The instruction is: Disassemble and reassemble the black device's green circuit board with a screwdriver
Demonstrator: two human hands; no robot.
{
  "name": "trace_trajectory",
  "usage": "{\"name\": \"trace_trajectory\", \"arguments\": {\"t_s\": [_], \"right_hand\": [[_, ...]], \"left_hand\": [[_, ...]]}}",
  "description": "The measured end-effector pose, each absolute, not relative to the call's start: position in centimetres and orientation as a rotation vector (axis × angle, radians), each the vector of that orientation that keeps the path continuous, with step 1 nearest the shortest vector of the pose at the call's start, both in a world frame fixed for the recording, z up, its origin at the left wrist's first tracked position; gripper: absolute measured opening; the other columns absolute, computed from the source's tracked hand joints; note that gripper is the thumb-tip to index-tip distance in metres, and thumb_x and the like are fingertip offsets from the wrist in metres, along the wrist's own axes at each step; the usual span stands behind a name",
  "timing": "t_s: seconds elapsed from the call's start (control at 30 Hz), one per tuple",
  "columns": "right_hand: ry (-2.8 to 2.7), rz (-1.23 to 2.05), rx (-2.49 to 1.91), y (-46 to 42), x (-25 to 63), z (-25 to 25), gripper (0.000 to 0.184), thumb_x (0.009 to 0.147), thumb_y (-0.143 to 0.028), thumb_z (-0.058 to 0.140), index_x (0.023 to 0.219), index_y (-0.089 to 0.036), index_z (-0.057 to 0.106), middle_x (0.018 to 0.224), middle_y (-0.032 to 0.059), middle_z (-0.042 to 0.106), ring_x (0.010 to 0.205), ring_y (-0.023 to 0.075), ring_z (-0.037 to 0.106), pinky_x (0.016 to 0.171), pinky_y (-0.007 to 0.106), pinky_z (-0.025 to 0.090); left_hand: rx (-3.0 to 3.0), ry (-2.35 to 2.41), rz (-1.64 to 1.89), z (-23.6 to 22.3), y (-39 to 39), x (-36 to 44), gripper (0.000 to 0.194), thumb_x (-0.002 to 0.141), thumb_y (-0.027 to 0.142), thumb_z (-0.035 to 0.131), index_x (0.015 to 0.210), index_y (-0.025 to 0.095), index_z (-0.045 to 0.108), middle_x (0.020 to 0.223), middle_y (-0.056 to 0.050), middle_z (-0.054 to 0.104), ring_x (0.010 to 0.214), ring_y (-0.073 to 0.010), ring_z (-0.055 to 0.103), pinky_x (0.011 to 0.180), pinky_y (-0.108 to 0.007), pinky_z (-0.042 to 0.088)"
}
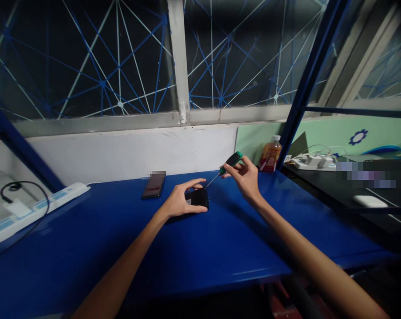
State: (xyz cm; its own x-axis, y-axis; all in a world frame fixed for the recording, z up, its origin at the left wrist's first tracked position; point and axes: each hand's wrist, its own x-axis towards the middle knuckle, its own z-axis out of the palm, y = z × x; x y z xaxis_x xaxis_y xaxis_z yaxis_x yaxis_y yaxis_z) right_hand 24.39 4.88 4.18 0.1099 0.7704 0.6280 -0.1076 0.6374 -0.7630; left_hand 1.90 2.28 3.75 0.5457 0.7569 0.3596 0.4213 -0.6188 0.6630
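The work looks under way, though how much is done or left is unclear, as the left hand [177, 201] grips the black device [198, 198] at the blue table [227, 257] and the right hand's [249, 180] fingers pinch the screwdriver [232, 161], tip near its edge

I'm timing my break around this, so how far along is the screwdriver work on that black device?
Done: the left hand steadies the black device, and the right hand has the screwdriver. In hand: its tip meets or hovers by the device's end; I can't tell which. Remaining: probably the screw work itself, as no removed screw is visible.
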Motion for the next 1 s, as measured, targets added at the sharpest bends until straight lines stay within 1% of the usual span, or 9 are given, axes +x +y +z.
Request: {"name": "trace_trajectory", "arguments": {"t_s": [0.2,0.37,0.43,0.5,0.57,0.67,0.87,0.93,1.0], "right_hand": [[-1.299,0.711,-0.651,4.8,24.5,4.3,0.032,0.072,-0.033,0.072,0.088,-0.02,0.047,0.069,0.0001,0.063,0.061,0.0188,0.068,0.057,0.034,0.059],[-1.32,0.53,-0.815,4.9,24.9,4.0,0.045,0.07,-0.037,0.073,0.104,-0.021,0.047,0.056,-0.0052,0.058,0.045,0.0155,0.062,0.045,0.027,0.052],[-1.331,0.488,-0.872,5.1,25.0,3.8,0.047,0.072,-0.039,0.071,0.108,-0.021,0.047,0.052,-0.0064,0.055,0.041,0.0143,0.059,0.042,0.026,0.049],[-1.33,0.527,-0.87,5.3,25.2,3.7,0.045,0.077,-0.043,0.065,0.111,-0.02,0.046,0.053,-0.0058,0.055,0.042,0.0137,0.058,0.043,0.026,0.05],[-1.323,0.617,-0.806,5.5,25.4,3.8,0.041,0.082,-0.044,0.058,0.112,-0.02,0.045,0.063,-0.0022,0.06,0.047,0.0139,0.06,0.045,0.027,0.051],[-1.321,0.711,-0.717,5.5,25.6,4.1,0.04,0.082,-0.044,0.056,0.112,-0.02,0.045,0.078,0.0026,0.063,0.055,0.015,0.063,0.046,0.028,0.053],[-1.342,0.509,-0.854,4.9,25.5,4.4,0.039,0.082,-0.043,0.06,0.111,-0.02,0.05,0.053,-0.0063,0.052,0.04,0.012,0.056,0.044,0.025,0.048],[-1.358,0.501,-0.866,5.0,25.5,4.1,0.036,0.085,-0.043,0.054,0.112,-0.02,0.05,0.05,-0.0067,0.051,0.04,0.0118,0.056,0.045,0.025,0.048],[-1.358,0.581,-0.819,5.3,25.7,3.9,0.035,0.087,-0.044,0.049,0.113,-0.02,0.047,0.055,-0.005,0.056,0.044,0.0123,0.057,0.045,0.024,0.049]], "left_hand": [[2.272,0.958,0.908,3.8,2.2,1.8,0.073,0.063,0.038,0.076,0.129,0.025,0.049,0.112,-0.007,0.064,0.105,-0.0278,0.058,0.094,-0.045,0.04],[2.273,0.968,0.924,3.8,2.2,1.7,0.072,0.064,0.039,0.076,0.129,0.025,0.049,0.113,-0.007,0.064,0.107,-0.0273,0.058,0.094,-0.044,0.04],[2.275,0.967,0.929,3.8,2.3,1.7,0.073,0.064,0.039,0.076,0.129,0.025,0.049,0.113,-0.007,0.064,0.107,-0.0274,0.058,0.094,-0.044,0.04],[2.277,0.966,0.931,3.7,2.4,1.7,0.073,0.064,0.039,0.076,0.129,0.025,0.049,0.113,-0.007,0.064,0.107,-0.027,0.058,0.094,-0.044,0.041],[2.277,0.97,0.932,3.6,2.5,1.7,0.072,0.063,0.039,0.077,0.129,0.025,0.049,0.112,-0.007,0.064,0.106,-0.0268,0.058,0.094,-0.044,0.041],[2.272,0.975,0.936,3.6,2.5,1.7,0.072,0.063,0.039,0.076,0.128,0.024,0.05,0.112,-0.007,0.064,0.107,-0.0274,0.058,0.094,-0.044,0.041],[2.27,0.966,0.928,3.6,2.3,1.7,0.071,0.063,0.038,0.076,0.128,0.025,0.05,0.113,-0.007,0.064,0.106,-0.0267,0.059,0.094,-0.044,0.041],[2.268,0.973,0.929,3.6,2.4,1.7,0.071,0.063,0.039,0.076,0.128,0.024,0.05,0.113,-0.008,0.064,0.106,-0.027,0.059,0.095,-0.044,0.041],[2.263,0.983,0.926,3.5,2.4,1.7,0.071,0.063,0.039,0.076,0.127,0.023,0.051,0.113,-0.008,0.064,0.106,-0.0271,0.059,0.094,-0.044,0.041]]}}
